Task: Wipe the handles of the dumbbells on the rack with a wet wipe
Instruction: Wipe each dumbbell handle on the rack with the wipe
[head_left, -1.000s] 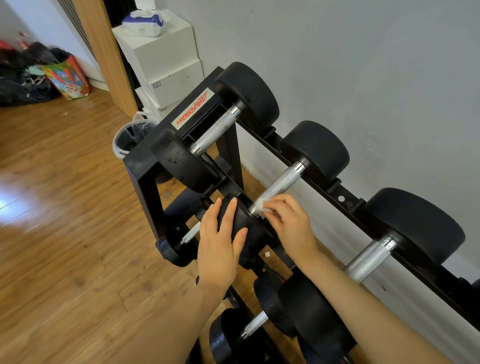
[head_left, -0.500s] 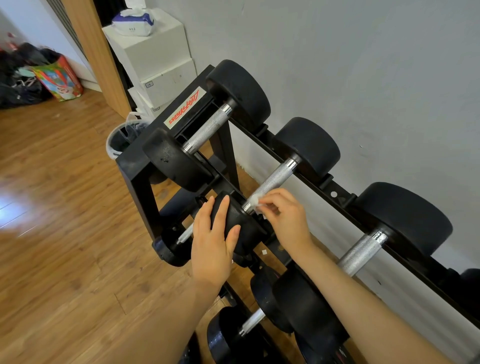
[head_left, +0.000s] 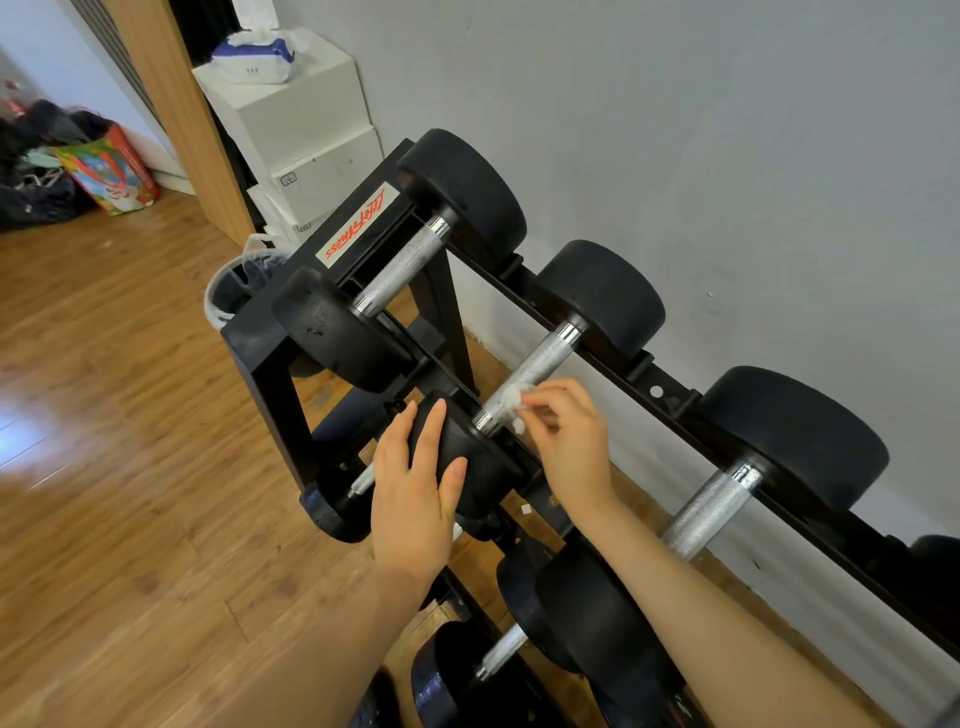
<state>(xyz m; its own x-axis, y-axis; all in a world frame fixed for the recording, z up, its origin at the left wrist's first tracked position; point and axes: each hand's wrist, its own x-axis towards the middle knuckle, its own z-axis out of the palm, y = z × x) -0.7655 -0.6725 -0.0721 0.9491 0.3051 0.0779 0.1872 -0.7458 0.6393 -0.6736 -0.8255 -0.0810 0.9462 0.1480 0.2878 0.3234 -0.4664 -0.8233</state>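
A grey wall is seen filling the frame from 12 to 4 o'clock, and a wooden plank floor from 7 to 10 o'clock. A black dumbbell rack is set against the wall, running from the centre toward 4 o'clock, with a red-lettered label at its upper end. Three dumbbells are laid across its top tier; lower tiers with more dumbbells are glimpsed toward 6 o'clock. At 11 o'clock, stacked white boxes are placed beside a wooden door frame, and a pack of wipes is rested on top of them. A lined bin is partly hidden behind the rack's end. Bags, one brightly coloured, are piled at 9 o'clock.

The middle dumbbell is being handled. Its near black head is covered by the left hand, whose fingers are laid straight and slightly spread over the rubber, the thumb at the side. The right hand is held at the near end of the knurled metal handle. A small crumpled wet wipe is pinched between its thumb and fingertips and is pressed against the handle just above the collar; the remaining fingers are curled loosely.
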